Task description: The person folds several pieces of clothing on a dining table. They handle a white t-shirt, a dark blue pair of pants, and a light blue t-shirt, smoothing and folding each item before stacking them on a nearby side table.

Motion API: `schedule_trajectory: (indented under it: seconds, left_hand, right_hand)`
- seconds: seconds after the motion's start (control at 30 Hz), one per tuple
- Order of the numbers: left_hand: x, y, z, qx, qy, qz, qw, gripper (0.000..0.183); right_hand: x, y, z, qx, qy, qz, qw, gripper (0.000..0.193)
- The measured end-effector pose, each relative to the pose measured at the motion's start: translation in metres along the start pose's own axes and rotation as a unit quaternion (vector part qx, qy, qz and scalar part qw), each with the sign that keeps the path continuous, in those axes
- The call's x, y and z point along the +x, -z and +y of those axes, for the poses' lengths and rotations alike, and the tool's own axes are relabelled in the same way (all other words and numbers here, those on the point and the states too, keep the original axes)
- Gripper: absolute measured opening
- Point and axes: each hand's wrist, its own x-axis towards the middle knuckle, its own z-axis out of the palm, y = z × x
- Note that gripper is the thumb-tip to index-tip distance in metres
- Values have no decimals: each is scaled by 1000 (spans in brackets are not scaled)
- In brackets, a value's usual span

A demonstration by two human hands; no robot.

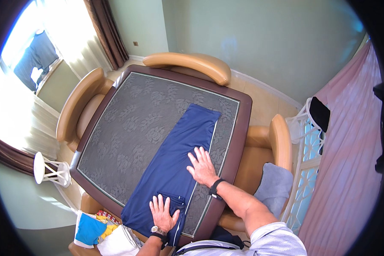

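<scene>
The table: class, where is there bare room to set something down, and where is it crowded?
Bare: the grey tabletop left of the blue garment, and the narrow strip between garment and brown rim, except at the right hand. Crowded: the near middle, with garment and left hand.

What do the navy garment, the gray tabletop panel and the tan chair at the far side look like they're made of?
Navy garment: smooth woven or knit fabric, probably synthetic, judging by its soft sheen.
Gray tabletop panel: matte, perhaps textile; the leaf pattern looks raised.
Tan chair: leather or imitation leather, given its smooth, glossy highlights; I can't tell which.
</scene>
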Motion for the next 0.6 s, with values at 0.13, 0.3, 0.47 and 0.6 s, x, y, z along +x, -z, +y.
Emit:
schedule_trajectory:
  seconds: [0.13, 0.3, 0.47, 0.6]
  left_hand:
    - [0, 3, 0, 2, 3, -19, 1000, 84]
    - [0, 3, 0, 24, 3, -19, 1000, 82]
    - [-1, 1, -1, 29, 9, -29, 999, 82]
    - [-2, 0, -2, 22, 12, -30, 999, 80]
  right_hand:
    - [42, 5, 47, -26, -27, 8, 999, 64]
    - [86, 11, 106, -50, -34, -3, 998, 62]
    - [126, 20, 142, -76, -35, 23, 996, 54]
    - [168, 33, 153, -85, -87, 130, 984, 57]
